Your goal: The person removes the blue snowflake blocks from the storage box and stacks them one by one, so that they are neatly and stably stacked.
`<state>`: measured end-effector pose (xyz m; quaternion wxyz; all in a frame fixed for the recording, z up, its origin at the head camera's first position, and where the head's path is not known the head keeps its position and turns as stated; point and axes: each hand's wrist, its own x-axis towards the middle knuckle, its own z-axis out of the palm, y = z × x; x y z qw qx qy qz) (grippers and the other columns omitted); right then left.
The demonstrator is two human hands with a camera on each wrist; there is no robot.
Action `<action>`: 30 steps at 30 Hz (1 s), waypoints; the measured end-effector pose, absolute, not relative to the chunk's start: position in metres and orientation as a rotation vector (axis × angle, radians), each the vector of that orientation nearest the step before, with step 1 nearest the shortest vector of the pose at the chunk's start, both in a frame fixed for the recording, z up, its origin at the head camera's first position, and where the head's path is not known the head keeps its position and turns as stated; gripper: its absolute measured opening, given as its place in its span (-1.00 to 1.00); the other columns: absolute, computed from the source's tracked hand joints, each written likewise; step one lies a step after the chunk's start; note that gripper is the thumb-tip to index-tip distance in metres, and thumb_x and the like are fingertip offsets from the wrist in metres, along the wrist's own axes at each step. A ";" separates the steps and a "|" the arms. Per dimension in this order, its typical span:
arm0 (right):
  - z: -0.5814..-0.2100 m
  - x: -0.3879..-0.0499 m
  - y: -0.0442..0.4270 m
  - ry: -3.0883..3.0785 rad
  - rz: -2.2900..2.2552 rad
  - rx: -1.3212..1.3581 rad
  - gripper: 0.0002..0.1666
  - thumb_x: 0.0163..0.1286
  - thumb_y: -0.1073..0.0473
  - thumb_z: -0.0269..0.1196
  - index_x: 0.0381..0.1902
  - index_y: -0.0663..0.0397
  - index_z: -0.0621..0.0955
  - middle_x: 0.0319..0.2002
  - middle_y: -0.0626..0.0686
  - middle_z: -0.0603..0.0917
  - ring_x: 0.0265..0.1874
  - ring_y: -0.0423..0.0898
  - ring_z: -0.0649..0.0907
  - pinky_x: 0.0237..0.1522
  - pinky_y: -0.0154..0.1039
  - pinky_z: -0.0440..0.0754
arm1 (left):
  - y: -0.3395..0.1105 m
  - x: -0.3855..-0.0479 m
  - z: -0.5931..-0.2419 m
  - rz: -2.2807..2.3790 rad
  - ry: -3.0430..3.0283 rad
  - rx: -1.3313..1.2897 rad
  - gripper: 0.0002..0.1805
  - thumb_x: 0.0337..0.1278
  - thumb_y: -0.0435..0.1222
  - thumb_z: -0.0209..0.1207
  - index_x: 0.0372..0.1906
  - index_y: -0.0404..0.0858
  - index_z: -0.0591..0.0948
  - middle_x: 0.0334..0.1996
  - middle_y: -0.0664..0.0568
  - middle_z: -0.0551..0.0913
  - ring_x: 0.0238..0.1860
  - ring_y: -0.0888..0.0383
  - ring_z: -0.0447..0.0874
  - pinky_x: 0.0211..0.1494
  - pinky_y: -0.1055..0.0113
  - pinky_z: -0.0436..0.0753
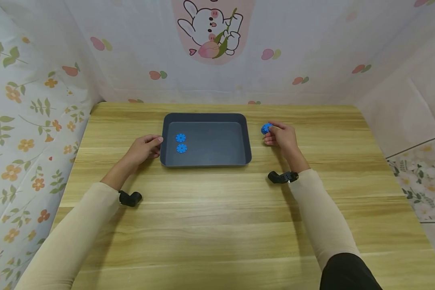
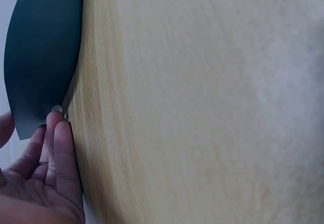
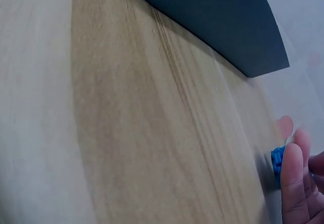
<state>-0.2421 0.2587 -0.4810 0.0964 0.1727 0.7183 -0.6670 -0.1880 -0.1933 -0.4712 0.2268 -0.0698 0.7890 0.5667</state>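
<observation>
A dark grey rectangular tray [image 1: 214,141] lies on the wooden table. Two flat blue discs with notched edges sit at its left side, the upper disc [image 1: 181,137] just behind the lower disc [image 1: 182,148]. My left hand [image 1: 143,148] holds the tray's left edge, thumb at the rim and fingers against the outer wall in the left wrist view. Right of the tray, my right hand [image 1: 285,139] pinches a small stack of blue notched discs [image 1: 265,129] close to the table. Fingers partly hide that stack, so its number cannot be told; its blue edge [image 3: 277,158] shows in the right wrist view.
Behind the wooden table [image 1: 203,217] hangs a pale curtain [image 1: 130,52] with a rabbit print. A flowered cloth [image 1: 29,133] covers the left side. Black wrist cameras are strapped to both forearms, the left camera [image 1: 130,199] and the right camera [image 1: 280,177].
</observation>
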 end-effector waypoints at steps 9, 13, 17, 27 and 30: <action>-0.483 -0.242 0.261 2.122 -1.957 0.525 -0.51 0.53 0.19 0.06 0.37 0.15 0.41 -0.59 -0.02 0.65 -0.69 -0.19 0.66 -0.50 -0.30 0.69 | -0.193 -0.188 -0.472 1.568 2.178 -0.195 -0.39 0.46 0.02 -0.04 0.37 -0.31 0.35 -0.01 -0.07 0.47 -0.22 0.25 0.52 -0.15 0.51 0.59; -0.481 -0.242 0.260 2.132 -1.951 0.511 -0.50 0.53 0.18 0.06 0.37 0.17 0.40 -0.59 -0.02 0.65 -0.68 -0.19 0.66 -0.50 -0.30 0.69 | -0.193 -0.188 -0.471 1.570 2.180 -0.193 -0.39 0.46 0.03 -0.04 0.38 -0.30 0.35 -0.02 -0.06 0.47 -0.21 0.25 0.52 -0.14 0.51 0.60; -0.475 -0.240 0.261 2.192 -1.893 0.484 -0.50 0.55 0.15 0.02 0.37 0.19 0.38 -0.58 -0.03 0.64 -0.69 -0.20 0.65 -0.52 -0.30 0.68 | -0.193 -0.188 -0.471 1.576 2.175 -0.185 -0.38 0.46 0.03 -0.04 0.38 -0.31 0.35 -0.01 -0.08 0.47 -0.20 0.24 0.52 -0.13 0.51 0.59; -0.456 -0.241 0.260 2.265 -1.837 0.430 -0.49 0.54 0.09 0.04 0.35 0.21 0.40 -0.62 -0.03 0.63 -0.73 -0.18 0.61 -0.56 -0.28 0.66 | -0.195 -0.188 -0.474 1.578 2.186 -0.192 -0.38 0.45 0.04 -0.04 0.37 -0.30 0.36 -0.03 -0.05 0.48 -0.24 0.27 0.53 -0.14 0.50 0.60; -0.452 -0.242 0.254 2.264 -1.836 0.404 -0.48 0.53 0.08 0.06 0.33 0.24 0.42 -0.61 -0.02 0.63 -0.72 -0.18 0.62 -0.56 -0.29 0.66 | -0.195 -0.188 -0.475 1.578 2.182 -0.190 -0.38 0.45 0.03 -0.04 0.38 -0.30 0.35 -0.03 -0.05 0.48 -0.23 0.27 0.53 -0.14 0.50 0.60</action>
